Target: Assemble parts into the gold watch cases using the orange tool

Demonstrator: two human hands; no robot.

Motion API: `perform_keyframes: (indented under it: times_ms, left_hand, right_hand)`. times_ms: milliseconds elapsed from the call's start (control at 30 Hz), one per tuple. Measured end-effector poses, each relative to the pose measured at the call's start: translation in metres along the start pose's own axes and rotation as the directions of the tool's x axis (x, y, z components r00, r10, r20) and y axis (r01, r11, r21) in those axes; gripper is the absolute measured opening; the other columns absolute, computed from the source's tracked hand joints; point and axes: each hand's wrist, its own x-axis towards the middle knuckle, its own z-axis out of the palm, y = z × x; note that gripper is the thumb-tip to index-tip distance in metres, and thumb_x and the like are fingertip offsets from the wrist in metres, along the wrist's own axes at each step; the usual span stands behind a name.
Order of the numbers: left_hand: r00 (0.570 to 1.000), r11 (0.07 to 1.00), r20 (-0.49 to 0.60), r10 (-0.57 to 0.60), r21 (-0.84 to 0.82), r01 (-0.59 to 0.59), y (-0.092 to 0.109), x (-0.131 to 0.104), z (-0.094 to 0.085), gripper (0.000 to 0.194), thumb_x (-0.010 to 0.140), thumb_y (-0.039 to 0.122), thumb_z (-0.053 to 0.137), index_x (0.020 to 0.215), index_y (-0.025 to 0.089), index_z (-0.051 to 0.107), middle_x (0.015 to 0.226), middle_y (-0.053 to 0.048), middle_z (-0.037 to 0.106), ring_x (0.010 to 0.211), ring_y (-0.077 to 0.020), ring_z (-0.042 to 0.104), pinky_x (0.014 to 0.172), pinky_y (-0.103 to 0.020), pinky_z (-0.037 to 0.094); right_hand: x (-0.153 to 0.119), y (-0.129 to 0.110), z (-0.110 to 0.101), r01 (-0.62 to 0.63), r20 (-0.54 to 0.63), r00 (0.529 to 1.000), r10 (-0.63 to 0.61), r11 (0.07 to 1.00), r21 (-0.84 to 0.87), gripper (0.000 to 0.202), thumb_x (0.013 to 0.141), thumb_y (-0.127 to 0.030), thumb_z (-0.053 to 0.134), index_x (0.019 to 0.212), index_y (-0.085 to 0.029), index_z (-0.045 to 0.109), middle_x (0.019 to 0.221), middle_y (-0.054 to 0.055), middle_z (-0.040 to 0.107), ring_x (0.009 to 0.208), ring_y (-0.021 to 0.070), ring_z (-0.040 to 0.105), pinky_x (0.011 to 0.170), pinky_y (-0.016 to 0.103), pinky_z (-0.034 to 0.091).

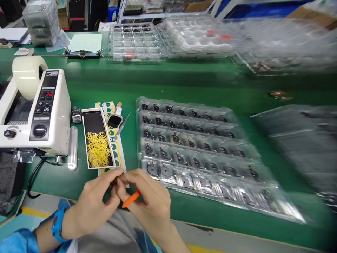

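Note:
My left hand [96,203] and my right hand [150,202] meet at the near edge of the green bench. Together their fingertips pinch a small dark part [115,181]; what it is I cannot tell. An orange stick tool [131,199] lies across my right palm, held by the lower fingers. Just right of my hands lies a clear plastic tray [197,158] with rows of small dark components. Beyond my left hand sits a narrow black box of yellow rubber bands [98,147].
A white tape dispenser [37,112] with a tape roll stands at the left. A sticker strip [116,147], a small black screen [114,121] and tweezers [123,124] lie beside the box. Stacked clear trays [137,42] fill the far side; blurred trays [302,147] lie right.

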Motion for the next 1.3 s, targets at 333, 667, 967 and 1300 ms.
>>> perform_keyframes:
  times_ms: [333, 667, 967, 1300]
  left_hand:
    - [0.941, 0.959, -0.192, -0.278, -0.112, 0.261, -0.009, -0.007, -0.016, 0.042, 0.083, 0.002, 0.059, 0.123, 0.016, 0.066, 0.11, -0.007, 0.077, 0.084, -0.0146, 0.077, 0.083, -0.015, 0.059]
    - [0.795, 0.66, -0.067, -0.603, -0.601, 0.45, -0.012, -0.008, -0.036, 0.035, 0.083, 0.01, 0.067, 0.118, 0.014, 0.067, 0.105, -0.011, 0.078, 0.094, -0.022, 0.076, 0.076, -0.02, 0.063]
    - [0.8, 0.621, 0.052, -0.598, -0.601, 0.504, -0.017, -0.014, -0.032, 0.034, 0.088, 0.019, 0.07, 0.122, 0.018, 0.067, 0.107, -0.012, 0.077, 0.096, -0.0216, 0.075, 0.076, -0.022, 0.062]
    - [0.86, 0.635, 0.267, -0.435, -0.586, 0.503, -0.008, -0.016, -0.011, 0.035, 0.093, 0.023, 0.066, 0.127, 0.027, 0.067, 0.125, -0.011, 0.07, 0.099, -0.0205, 0.073, 0.094, -0.03, 0.058]
  right_hand:
    - [0.023, -0.005, -0.009, -0.126, 0.05, 0.992, 0.116, 0.914, 0.386, 0.019, 0.09, -0.011, 0.055, 0.075, -0.022, 0.049, 0.06, -0.004, 0.046, 0.049, 0.01, 0.043, 0.045, 0.022, 0.032]
    - [0.002, 0.016, -0.014, 0.103, 0.302, 0.953, -0.038, 0.973, -0.204, 0.016, 0.098, -0.014, 0.043, 0.106, -0.016, 0.057, 0.089, 0.008, 0.067, 0.072, 0.0166, 0.067, 0.052, 0.023, 0.048]
    - [-0.003, 0.064, -0.088, 0.265, 0.312, 0.943, -0.119, 0.835, -0.482, 0.021, 0.101, -0.016, 0.045, 0.103, -0.018, 0.067, 0.083, 0.007, 0.068, 0.068, 0.0166, 0.063, 0.051, 0.026, 0.048]
    - [0.009, 0.064, -0.067, 0.409, 0.476, 0.867, -0.149, 0.757, -0.509, 0.03, 0.09, 0.001, 0.042, 0.079, -0.016, 0.065, 0.077, 0.009, 0.066, 0.066, 0.0193, 0.059, 0.053, 0.029, 0.046]
